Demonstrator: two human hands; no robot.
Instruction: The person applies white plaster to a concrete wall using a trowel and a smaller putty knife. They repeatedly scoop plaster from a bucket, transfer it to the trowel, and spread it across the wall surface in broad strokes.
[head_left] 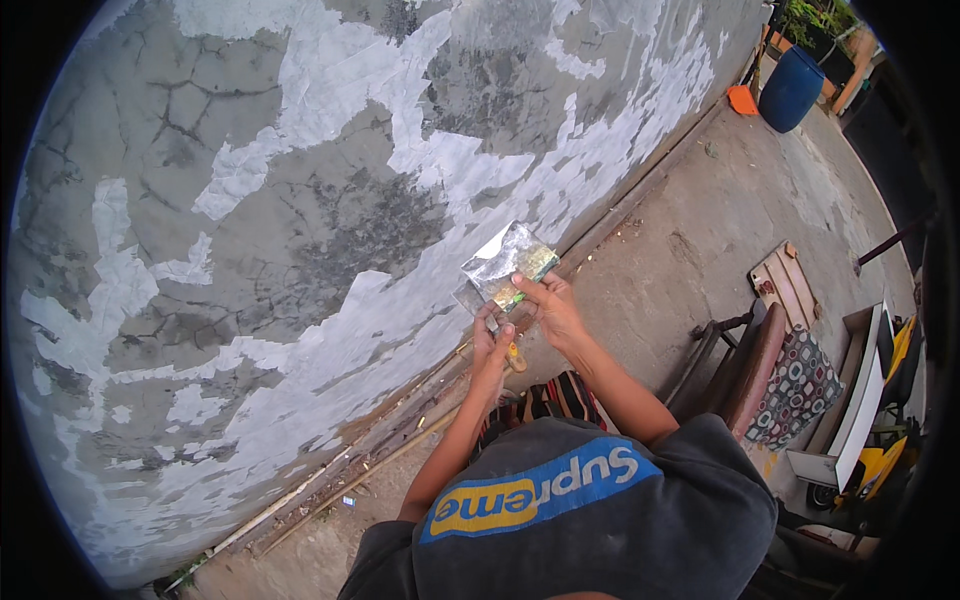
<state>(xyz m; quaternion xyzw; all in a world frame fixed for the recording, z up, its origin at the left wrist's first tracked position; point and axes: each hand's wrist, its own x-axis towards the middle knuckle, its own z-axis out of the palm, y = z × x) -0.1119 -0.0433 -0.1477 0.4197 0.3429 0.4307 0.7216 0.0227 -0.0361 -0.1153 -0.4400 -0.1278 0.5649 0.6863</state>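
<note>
My right hand (553, 305) grips a wide metal putty blade (497, 262) by its back edge, thumb across it. White filler smears its face, and green and yellow show along the gripped edge. My left hand (488, 345) is closed around a putty knife (515, 357). The yellow-and-wood end of its handle sticks out beside my thumb. Most of the knife's own blade is hidden behind the wide one. Both tools meet in front of the wall (280, 230), which is grey, cracked and patched with white filler.
Thin poles (380, 460) lie along the wall's foot. To the right stand a brown chair (757, 370) with a patterned cushion (797, 385), a wooden board (785, 280) and a white trough-like panel (850, 400). Farther off are a blue barrel (790, 90) and an orange dustpan-like piece (741, 100).
</note>
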